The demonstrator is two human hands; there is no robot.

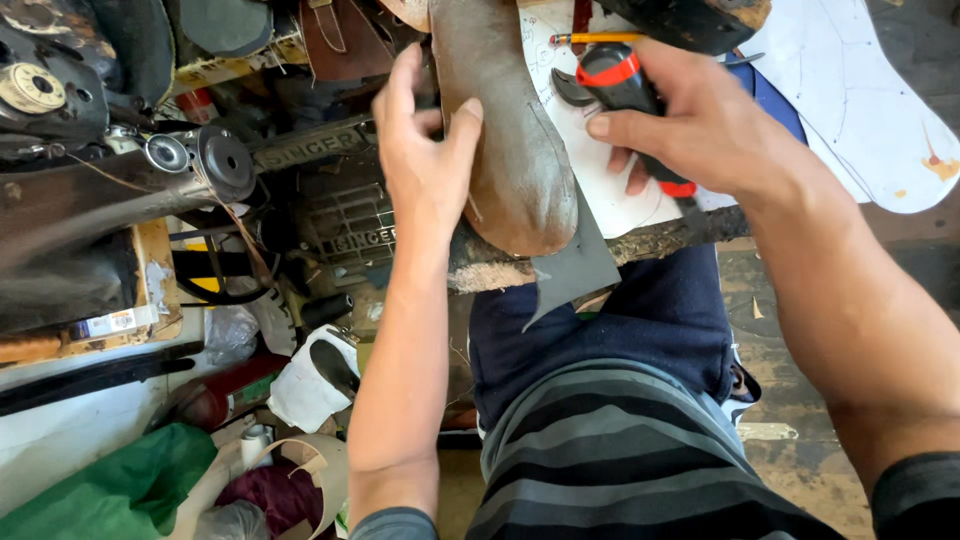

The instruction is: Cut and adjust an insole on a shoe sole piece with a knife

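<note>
The grey and black striped shirt (610, 450) fills the bottom of the view, with dark blue trousers (620, 320) above it. Over the knees lies a rough, worn wooden board, the surface (690, 232). On it stands a brown leather shoe sole form (505, 130), long and rounded at the near end, with a dark grey sheet offcut (575, 270) sticking out from beneath it. The left hand (425, 150) is spread open, its palm and thumb pressing against the left flank of the sole form. The right hand (700, 125) is closed round a black knife handle with red bands (620, 80), held just right of the form above a white paper pattern (610, 190). An orange pencil (595, 38) lies on the far side. A dark sewing machine (130, 190) stands at left.
</note>
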